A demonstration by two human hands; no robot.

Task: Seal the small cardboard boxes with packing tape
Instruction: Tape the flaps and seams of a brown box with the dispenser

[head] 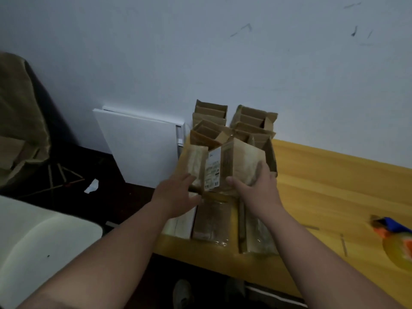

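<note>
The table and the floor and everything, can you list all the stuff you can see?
Taped cardboard box with a white label: one, tan, held up over the table's left end by both hands.
Open-flapped small cardboard boxes: several, exact count unclear, brown, stacked against the wall behind the held box.
Flat taped cardboard boxes: about three, tan, lying on the table under the hands.
Wooden table: one, yellow, on the right.
Tape dispenser: one, blue and orange, at the table's right edge, partly cut off.
White flat panel: one, leaning on the wall left of the table.
White chair: one, lower left.
Left hand: on the held box's left side.
Right hand: on its right side.
</note>
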